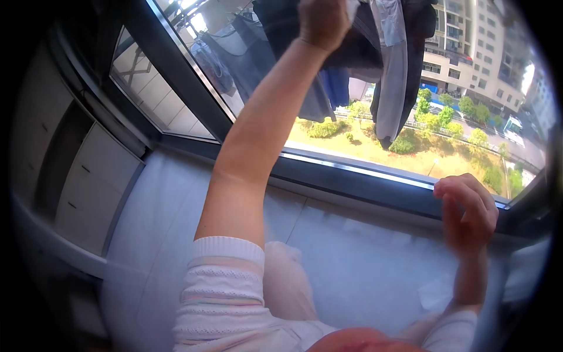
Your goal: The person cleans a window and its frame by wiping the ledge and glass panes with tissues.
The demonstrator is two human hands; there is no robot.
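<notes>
My left hand (324,24) is raised to the top edge of the view, in front of the window (281,132). Its fingers are closed, and a small white edge shows beside them; what it is I cannot make out. Behind this hand hang dark garments (346,47) and a grey-white garment (392,76). Lower on the right, my right hand (469,211) hovers by the window frame (375,183), fingers loosely bent and apart, with nothing visible in it. Whether it touches the frame I cannot tell.
Light tiles cover the floor (176,205) below the window. A white cabinet (94,176) with drawers stands at the left. A dark upright frame bar (187,70) divides the panes. Outside are trees (466,107), a road and a tall building (481,53).
</notes>
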